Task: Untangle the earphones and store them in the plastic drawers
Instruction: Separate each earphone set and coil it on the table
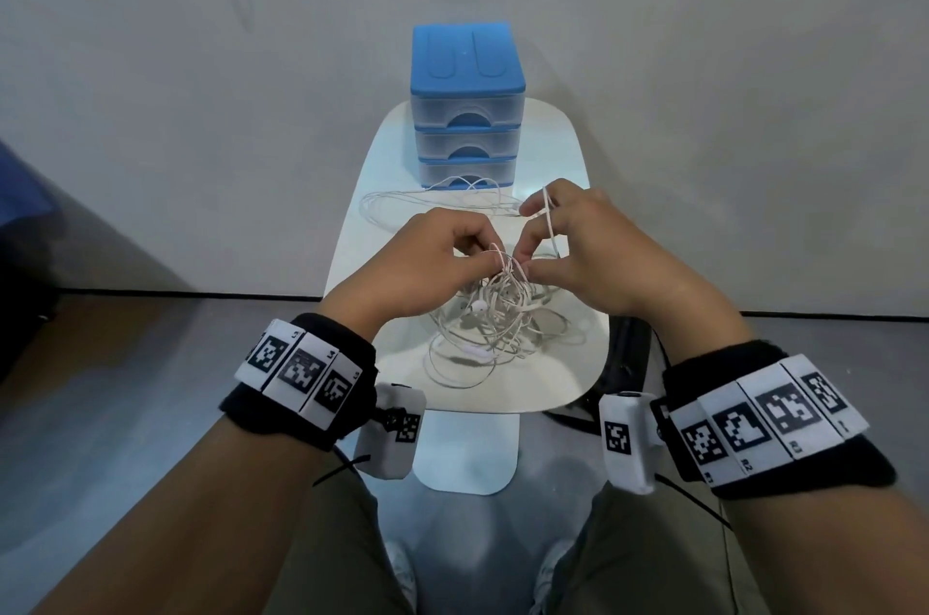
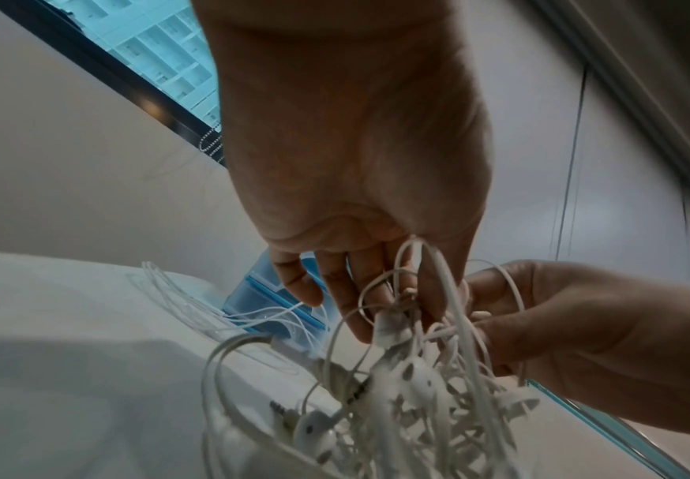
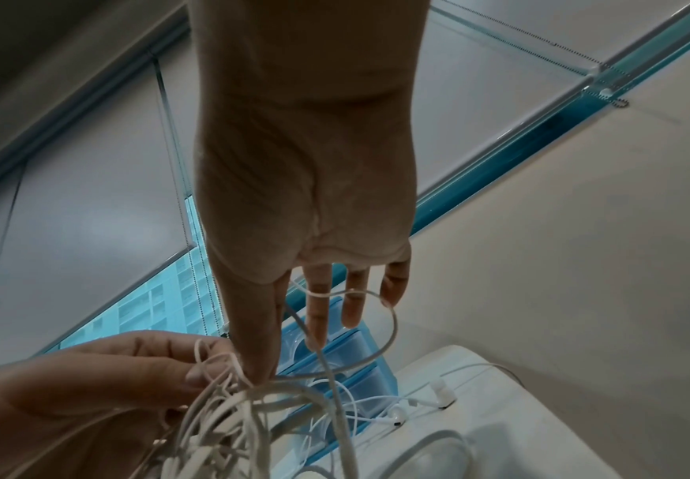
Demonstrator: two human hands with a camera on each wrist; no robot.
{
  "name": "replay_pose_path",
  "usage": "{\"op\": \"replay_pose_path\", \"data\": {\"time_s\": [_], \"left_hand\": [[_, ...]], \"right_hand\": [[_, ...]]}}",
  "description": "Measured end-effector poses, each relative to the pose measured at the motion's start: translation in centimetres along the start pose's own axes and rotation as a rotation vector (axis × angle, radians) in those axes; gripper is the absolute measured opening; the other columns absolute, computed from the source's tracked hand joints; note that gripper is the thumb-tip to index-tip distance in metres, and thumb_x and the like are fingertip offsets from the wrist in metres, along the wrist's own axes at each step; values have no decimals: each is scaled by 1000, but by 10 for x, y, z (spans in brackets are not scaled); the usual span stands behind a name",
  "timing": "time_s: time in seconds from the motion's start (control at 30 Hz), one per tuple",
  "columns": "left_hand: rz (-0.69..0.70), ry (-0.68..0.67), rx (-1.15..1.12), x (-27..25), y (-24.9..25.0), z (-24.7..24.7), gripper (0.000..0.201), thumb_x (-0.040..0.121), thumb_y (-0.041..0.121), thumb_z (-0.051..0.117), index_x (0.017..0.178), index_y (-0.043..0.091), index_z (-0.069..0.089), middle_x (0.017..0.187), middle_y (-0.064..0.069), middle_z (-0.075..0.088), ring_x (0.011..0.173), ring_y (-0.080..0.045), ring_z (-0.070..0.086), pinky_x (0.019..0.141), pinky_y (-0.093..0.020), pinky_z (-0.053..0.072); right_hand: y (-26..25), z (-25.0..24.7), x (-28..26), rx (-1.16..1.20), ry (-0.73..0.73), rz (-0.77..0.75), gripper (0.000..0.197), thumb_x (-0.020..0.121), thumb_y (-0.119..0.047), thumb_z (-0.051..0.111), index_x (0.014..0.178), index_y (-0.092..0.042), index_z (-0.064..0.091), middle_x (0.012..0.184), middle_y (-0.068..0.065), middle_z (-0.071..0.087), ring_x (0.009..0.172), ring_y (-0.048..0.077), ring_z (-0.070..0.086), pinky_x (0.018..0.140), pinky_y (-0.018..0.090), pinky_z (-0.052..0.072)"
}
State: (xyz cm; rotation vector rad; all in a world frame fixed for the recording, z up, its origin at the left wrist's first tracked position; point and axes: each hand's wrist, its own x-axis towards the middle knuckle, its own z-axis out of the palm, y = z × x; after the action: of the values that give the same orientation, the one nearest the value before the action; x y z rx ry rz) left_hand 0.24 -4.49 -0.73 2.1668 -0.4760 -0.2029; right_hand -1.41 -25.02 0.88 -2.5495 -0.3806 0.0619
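At the centre of the head view, both hands met over a knot of white earphones (image 1: 495, 313). The left hand (image 1: 427, 267) had its fingers (image 2: 351, 311) curled in and pinched a bunch of cords at the top of the knot. The right hand (image 1: 598, 257) pinched the same bunch between thumb and forefinger, touching the left hand's fingertips, while its other fingers (image 3: 353, 301) stood straighter with one cord looped over them. Below the hands the tangle hung down and spread in loose loops on the white tabletop (image 1: 568, 378), in the lower middle of the frame; an earbud and an inline remote showed among the strands.

Above the hands in the frame, a second run of white cable (image 1: 432, 199) lay in long loops on the tabletop, just in front of the plastic drawers (image 1: 467, 111). The right wrist view showed earbuds (image 3: 397, 418) lying on the tabletop beside that unit. The drawers had a blue top, three clear drawers stacked, all pushed in, and stood at the tabletop's upper end against a pale wall (image 1: 704, 86).
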Motion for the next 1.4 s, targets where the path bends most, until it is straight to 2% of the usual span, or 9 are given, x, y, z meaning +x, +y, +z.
{"op": "replay_pose_path", "data": {"time_s": [0.2, 0.33, 0.4, 0.53, 0.7, 0.87, 1.0, 1.2, 1.4], "left_hand": [[-45, -41, -227, -4, 1, 0, 24, 96, 9, 68, 115, 23, 62, 74, 0, 67, 73, -19, 57, 71, -28, 47], [-90, -29, -282, -5, -4, 0, 28, 98, 6, 64, 120, 23, 61, 78, -6, 67, 77, -21, 56, 77, -33, 43], [-120, -14, -303, -5, -8, 0, 29, 98, 6, 64, 120, 24, 61, 80, -7, 70, 77, -21, 58, 78, -34, 44], [-148, -1, -342, -4, -12, 1, 29, 97, 8, 65, 120, 25, 61, 78, -2, 74, 71, -21, 56, 76, -36, 43], [-182, 8, -347, -7, -15, 1, 32, 97, 5, 63, 121, 26, 60, 76, 1, 73, 69, -14, 54, 71, -38, 37], [-195, 32, -362, -8, -17, -1, 32, 97, 4, 62, 121, 25, 59, 73, 1, 70, 63, -9, 52, 66, -31, 37], [-184, 45, -385, -6, -12, 1, 32, 96, 4, 62, 122, 23, 57, 73, -4, 68, 65, -13, 53, 64, -30, 39], [-202, 92, -468, -7, -6, 1, 31, 94, -2, 62, 119, 17, 57, 68, -5, 64, 56, -12, 50, 59, -26, 43], [-202, 93, -495, -10, -6, -2, 31, 96, -1, 60, 123, 14, 57, 72, -8, 67, 55, -13, 53, 56, -22, 44]], "right_hand": [[-1, -6, 3, 79, 23, 46, 13, 72, -56, 81, 81, -50, 75, 139, -19, 46, 143, 13, 30, 115, 58, 27], [10, -15, 6, 162, 173, 254, 47, 57, -80, 64, 75, -38, 75, 121, -18, 60, 131, 20, 49, 110, 57, 35], [14, -21, 4, 64, 317, 383, 42, 73, -69, 70, 72, -27, 69, 115, -14, 63, 129, 24, 47, 103, 47, 33], [13, -24, -2, -106, 401, 442, 29, 87, -55, 68, 85, -26, 69, 118, -10, 54, 136, 24, 35, 102, 50, 28], [12, -15, -8, -225, 365, 450, 53, 96, -53, 53, 60, -14, 57, 75, -4, 55, 111, 27, 43, 83, 44, 24], [9, -16, -10, 52, 335, 207, 43, 90, -46, 73, 59, -16, 65, 88, -2, 54, 91, 21, 54, 80, 36, 38], [-17, 0, -15, 318, -4, -20, 16, 81, -36, 85, 75, -22, 79, 88, -5, 60, 72, 5, 54, 72, 23, 44], [-23, 30, -12, 160, 127, 51, 21, 75, -34, 89, 75, -20, 74, 84, -6, 61, 73, 6, 53, 59, 16, 34], [-17, 31, -15, 361, 152, 44, 16, 79, -18, 85, 70, -20, 71, 78, -6, 63, 64, 2, 49, 66, 19, 38]]}}
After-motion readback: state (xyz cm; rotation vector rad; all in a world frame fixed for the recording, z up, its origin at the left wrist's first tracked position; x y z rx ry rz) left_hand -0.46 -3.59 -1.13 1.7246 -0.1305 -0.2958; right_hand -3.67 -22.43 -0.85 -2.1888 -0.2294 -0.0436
